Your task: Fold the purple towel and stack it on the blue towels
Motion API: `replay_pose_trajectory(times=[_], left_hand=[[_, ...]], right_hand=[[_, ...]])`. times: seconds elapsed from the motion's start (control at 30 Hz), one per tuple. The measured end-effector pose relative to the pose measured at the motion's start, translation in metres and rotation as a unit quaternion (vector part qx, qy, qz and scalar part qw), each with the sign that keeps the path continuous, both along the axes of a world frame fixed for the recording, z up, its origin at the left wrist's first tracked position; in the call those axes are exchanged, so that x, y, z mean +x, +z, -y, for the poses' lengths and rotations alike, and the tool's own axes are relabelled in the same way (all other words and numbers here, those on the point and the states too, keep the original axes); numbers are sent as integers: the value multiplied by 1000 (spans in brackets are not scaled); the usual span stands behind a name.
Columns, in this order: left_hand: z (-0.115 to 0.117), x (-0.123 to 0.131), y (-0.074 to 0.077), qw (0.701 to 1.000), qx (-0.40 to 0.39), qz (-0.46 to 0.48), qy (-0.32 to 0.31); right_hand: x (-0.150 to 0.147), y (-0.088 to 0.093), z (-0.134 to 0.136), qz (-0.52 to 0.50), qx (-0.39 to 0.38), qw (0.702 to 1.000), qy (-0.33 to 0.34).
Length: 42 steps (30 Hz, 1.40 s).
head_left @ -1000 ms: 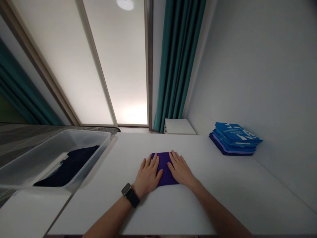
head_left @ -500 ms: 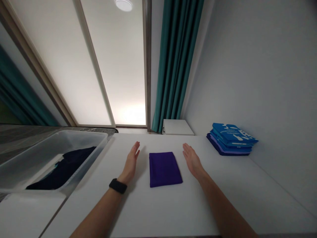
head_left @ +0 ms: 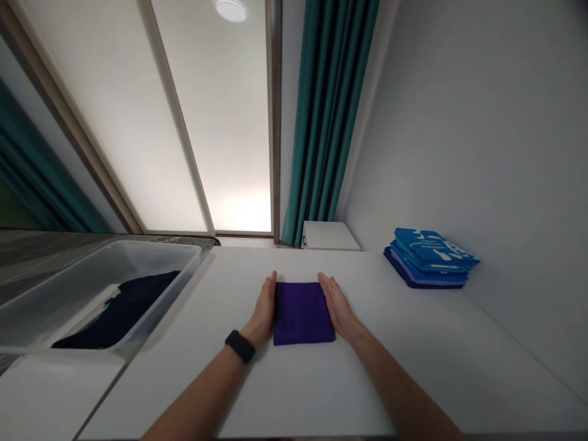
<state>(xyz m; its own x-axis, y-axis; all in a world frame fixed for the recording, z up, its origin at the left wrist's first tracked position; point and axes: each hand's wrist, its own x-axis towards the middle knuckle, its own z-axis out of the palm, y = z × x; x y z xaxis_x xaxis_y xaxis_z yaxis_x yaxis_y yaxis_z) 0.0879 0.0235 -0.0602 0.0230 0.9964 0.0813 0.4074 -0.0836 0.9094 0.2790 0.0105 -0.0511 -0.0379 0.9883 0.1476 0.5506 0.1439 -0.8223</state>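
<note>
White table (head_left: 321, 380), teal curtain (head_left: 328, 116); 2 flat, open hands flank purple cloth (head_left: 302, 312).

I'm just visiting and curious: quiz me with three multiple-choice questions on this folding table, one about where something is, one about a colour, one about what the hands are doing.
1. Where does the stack of folded blue cloths sit?
A. In the clear plastic bin
B. On the table's far right, by the wall
C. Under the curtain

2. What colour is the folded cloth between the hands?
A. Purple
B. Red
C. White

3. How are the left hand and right hand placed?
A. Flat on top of the cloth
B. Lifted high above the table
C. On edge, pressed against the cloth's two sides

Answers:
1. B, the stack lies on the white table next to the wall.
2. A, it is deep purple.
3. C, each open hand stands on its edge at one side of the cloth.
</note>
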Motion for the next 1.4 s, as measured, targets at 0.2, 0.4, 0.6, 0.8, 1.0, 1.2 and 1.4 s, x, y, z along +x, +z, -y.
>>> replay_pose_trajectory(times=[0.2,0.4,0.6,0.8,1.0,1.2,1.4], left_hand=[[5,-13,17,994,74,-83,17],[39,-8,27,917,210,-318,-120],[54,4,22,866,198,-444,-118],[51,0,15,866,180,-454,-106],[51,-10,13,863,172,-462,-112],[46,-16,9,861,189,-453,-130],[44,-23,30,844,233,-447,-181]], right_hand=[[12,-6,-8,-31,-26,998,-46],[21,-2,-4,27,40,998,-40],[-14,18,30,291,108,946,90],[-25,20,39,354,73,930,68],[-22,13,36,351,41,934,59],[-15,10,30,332,39,939,78],[14,13,12,280,67,950,124]])
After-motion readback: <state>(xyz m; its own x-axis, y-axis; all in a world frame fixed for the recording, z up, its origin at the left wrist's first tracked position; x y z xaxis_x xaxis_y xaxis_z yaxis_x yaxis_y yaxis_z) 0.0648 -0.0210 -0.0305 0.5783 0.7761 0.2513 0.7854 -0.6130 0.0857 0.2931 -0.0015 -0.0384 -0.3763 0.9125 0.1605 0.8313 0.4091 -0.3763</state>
